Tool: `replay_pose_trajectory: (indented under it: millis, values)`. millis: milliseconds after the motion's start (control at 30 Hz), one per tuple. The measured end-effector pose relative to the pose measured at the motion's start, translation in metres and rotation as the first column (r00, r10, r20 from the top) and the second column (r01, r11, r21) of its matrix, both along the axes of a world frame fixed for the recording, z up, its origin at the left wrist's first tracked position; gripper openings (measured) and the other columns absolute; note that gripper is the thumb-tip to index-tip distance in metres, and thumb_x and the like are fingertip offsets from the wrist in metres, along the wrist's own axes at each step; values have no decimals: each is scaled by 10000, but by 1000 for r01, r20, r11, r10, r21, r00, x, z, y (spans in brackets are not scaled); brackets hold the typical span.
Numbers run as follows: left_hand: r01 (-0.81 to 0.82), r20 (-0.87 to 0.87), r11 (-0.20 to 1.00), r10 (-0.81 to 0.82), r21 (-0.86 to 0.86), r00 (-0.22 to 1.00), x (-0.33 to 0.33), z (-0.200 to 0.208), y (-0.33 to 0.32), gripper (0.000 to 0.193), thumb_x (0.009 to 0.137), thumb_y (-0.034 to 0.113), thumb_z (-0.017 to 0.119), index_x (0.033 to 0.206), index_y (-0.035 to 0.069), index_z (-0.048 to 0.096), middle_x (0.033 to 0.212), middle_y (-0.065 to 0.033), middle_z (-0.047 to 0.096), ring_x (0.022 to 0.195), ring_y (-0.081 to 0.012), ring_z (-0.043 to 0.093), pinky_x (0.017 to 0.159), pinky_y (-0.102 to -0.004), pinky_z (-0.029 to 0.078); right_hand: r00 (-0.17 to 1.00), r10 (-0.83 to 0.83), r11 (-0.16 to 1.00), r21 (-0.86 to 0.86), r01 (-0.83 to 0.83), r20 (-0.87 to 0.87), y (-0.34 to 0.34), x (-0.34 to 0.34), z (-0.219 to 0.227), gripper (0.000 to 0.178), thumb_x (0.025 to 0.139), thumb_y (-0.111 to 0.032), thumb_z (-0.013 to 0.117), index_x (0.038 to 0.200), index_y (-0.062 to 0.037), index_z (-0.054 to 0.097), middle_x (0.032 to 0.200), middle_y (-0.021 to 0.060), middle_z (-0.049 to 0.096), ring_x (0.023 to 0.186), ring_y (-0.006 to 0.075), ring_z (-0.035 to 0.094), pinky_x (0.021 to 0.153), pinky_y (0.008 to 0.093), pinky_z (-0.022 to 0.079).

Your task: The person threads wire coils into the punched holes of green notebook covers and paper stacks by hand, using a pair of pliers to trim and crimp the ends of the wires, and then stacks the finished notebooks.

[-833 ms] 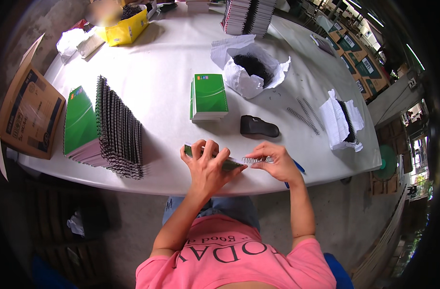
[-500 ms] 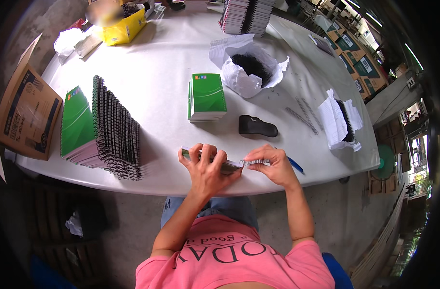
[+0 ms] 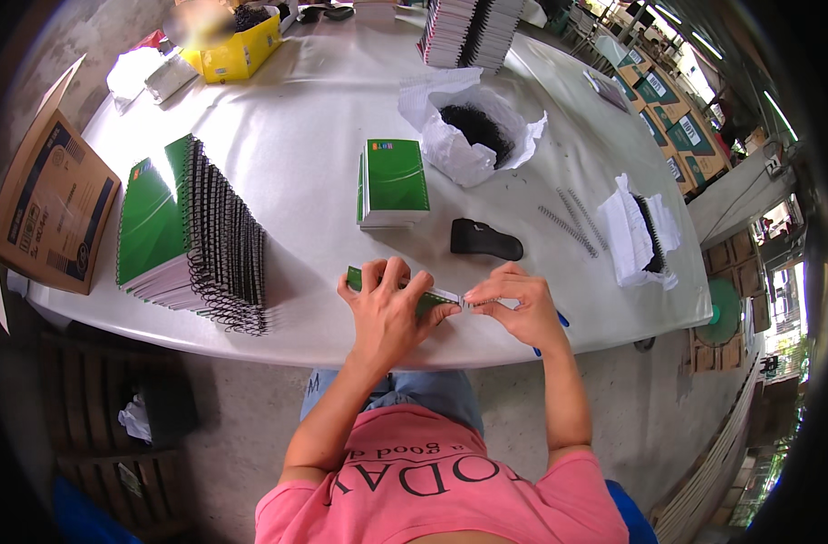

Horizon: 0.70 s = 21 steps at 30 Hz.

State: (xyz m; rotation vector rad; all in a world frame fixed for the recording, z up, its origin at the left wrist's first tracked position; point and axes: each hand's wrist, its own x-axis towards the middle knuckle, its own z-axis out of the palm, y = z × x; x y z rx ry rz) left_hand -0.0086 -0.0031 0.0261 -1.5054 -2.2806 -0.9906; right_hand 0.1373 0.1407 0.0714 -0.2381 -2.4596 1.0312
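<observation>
Near the table's front edge, my left hand (image 3: pixel 383 306) grips a small green notebook (image 3: pixel 354 276), held tilted with its long edge toward the right hand. The fingers cover much of its cover. Just to the right, my right hand (image 3: pixel 522 306) pinches a thin metal spiral coil (image 3: pixel 483 302) at the notebook's right end; how far the coil is threaded through the holes I cannot tell. A slim blue item (image 3: pixel 563 319) lies on the table, partly hidden behind the right hand. Beyond both hands rests a black elongated object (image 3: pixel 484 239).
A stack of green notebooks (image 3: pixel 397 186) stands ahead, and a coil-bound pile (image 3: pixel 223 238) at left beside a cardboard box (image 3: pixel 62 208). Loose coils (image 3: pixel 566 230) lie at right. White paper wraps (image 3: pixel 450 163) hold dark coils. Farther back are a yellow box (image 3: pixel 242 59) and tall notebook stacks (image 3: pixel 468 34).
The notebook has tilted so more of its green cover shows. My right hand has shifted slightly right with the coil. The view has moved a little.
</observation>
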Motion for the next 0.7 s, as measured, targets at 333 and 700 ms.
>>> replay_pose_trajectory:
  millis: [333,700]
  values:
    - [-29,-86,997,36,71,996,4,-9,-11,507,673,529,710,1089,246,644,923,-11,477,989,-277,406,926,-580,251,943,-99,815,-517,260,319,-29,3,10,189,879,-63,611,1062,-74,655,658,24,561,556,72,495,537,266,439]
    - [72,11,996,-72,59,997,2,-9,-12,420,710,481,713,1014,203,629,895,-46,458,933,-274,418,843,-449,316,900,30,918,-368,148,436,1,2,3,204,912,-120,547,1097,-62,612,1085,95,595,873,197,595,736,314,465]
